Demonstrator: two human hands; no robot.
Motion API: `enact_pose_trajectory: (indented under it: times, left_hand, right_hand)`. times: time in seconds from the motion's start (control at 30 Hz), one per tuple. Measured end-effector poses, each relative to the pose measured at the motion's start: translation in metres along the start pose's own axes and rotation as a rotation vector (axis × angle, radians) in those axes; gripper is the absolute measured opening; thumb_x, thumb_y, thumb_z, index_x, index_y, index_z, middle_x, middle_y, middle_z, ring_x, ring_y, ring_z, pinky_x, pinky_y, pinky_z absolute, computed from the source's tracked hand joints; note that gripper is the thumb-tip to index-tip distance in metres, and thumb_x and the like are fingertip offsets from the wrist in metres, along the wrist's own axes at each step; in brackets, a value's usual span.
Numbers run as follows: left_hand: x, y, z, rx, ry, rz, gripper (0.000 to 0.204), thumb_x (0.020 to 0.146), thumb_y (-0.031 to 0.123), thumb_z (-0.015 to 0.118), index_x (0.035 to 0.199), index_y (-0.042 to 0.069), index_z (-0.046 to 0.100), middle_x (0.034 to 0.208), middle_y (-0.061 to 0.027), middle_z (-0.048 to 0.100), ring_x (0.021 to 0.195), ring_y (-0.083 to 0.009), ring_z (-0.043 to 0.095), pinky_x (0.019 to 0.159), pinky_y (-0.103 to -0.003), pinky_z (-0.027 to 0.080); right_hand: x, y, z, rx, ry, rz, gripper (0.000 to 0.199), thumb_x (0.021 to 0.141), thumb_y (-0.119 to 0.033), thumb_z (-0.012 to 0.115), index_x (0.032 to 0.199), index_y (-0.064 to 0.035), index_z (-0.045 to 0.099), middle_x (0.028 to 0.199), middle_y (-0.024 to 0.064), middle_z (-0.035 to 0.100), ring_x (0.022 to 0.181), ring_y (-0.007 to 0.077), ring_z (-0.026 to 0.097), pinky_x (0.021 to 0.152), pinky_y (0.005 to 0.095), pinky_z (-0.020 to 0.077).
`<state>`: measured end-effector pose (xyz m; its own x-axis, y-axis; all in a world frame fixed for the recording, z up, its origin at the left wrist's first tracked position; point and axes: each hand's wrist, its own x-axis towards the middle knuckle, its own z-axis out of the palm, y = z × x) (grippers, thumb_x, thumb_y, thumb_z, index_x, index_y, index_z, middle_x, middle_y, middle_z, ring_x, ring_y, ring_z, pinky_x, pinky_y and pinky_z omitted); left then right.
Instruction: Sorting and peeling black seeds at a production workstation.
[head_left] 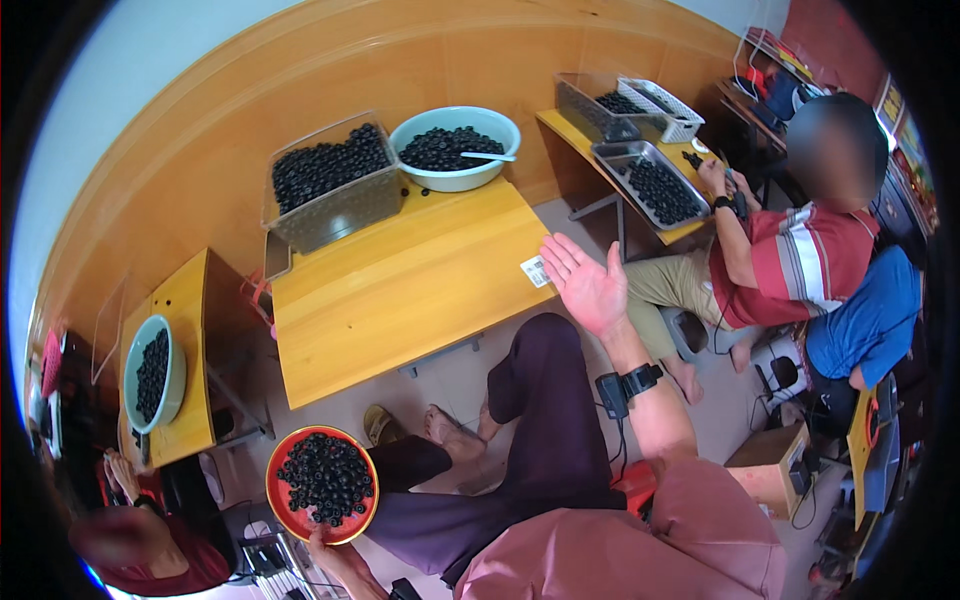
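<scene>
Low on the left, my left hand [328,550] grips the near rim of a round red dish [287,508] with a yellow edge. Small black round pieces [325,475], some looking ring-shaped, are heaped in the dish. Most of that hand's fingers are hidden beneath it. My right hand [592,290] is raised, palm showing and fingers stretched out, with nothing in it. It appears beside the right edge of a yellow wooden table [410,300], near a white label [535,271] stuck there.
A clear bin [330,232] and a pale blue basin [455,180] with a light-coloured tool [488,156] hold black pieces at the table's back. Another basin [177,375] stands left. A co-worker [770,250] sits right by a metal tray [625,150]; another person [190,560] is lower left.
</scene>
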<state>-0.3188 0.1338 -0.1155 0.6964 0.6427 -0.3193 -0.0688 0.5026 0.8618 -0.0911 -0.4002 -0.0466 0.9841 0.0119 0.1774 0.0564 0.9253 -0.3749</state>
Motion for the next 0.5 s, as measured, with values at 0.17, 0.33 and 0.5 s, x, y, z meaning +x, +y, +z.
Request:
enact_pose_trajectory:
  times: [0.17, 0.33, 0.5]
  left_hand:
    - [-0.008, 0.029, 0.047, 0.018, -0.037, 0.040, 0.052, 0.089, 0.013, 0.053, 0.139, -0.001, 0.048, 0.135, -0.0142, 0.057, 0.122, -0.0261, 0.057, 0.103, -0.044, 0.048]
    - [0.010, 0.058, 0.129, 0.000, -0.218, 0.004, 0.038, 0.094, 0.015, 0.057, 0.129, 0.000, 0.055, 0.124, -0.0103, 0.064, 0.116, -0.0224, 0.062, 0.102, -0.042, 0.050]
    - [0.035, 0.084, 0.265, -0.004, -0.501, -0.053, 0.033, 0.093, 0.007, 0.056, 0.125, -0.001, 0.057, 0.111, -0.0105, 0.068, 0.102, -0.0214, 0.067, 0.094, -0.037, 0.054]
  right_hand:
    - [0.010, -0.009, -0.014, -0.254, 0.130, -0.104, 0.098, 0.098, -0.068, 0.040, 0.153, 0.0106, 0.022, 0.160, 0.0248, 0.028, 0.151, 0.0319, 0.026, 0.124, 0.0413, 0.0188]
    - [0.039, -0.004, -0.059, -1.514, 0.399, -0.160, 0.086, 0.097, -0.049, 0.059, 0.152, 0.0100, 0.028, 0.152, 0.0266, 0.042, 0.144, 0.0343, 0.039, 0.119, 0.0414, 0.0298]
    - [0.049, 0.019, -0.041, -1.988, 0.586, 0.043, 0.074, 0.094, -0.040, 0.063, 0.147, 0.0047, 0.038, 0.142, 0.0278, 0.051, 0.130, 0.0431, 0.050, 0.111, 0.0468, 0.0388]
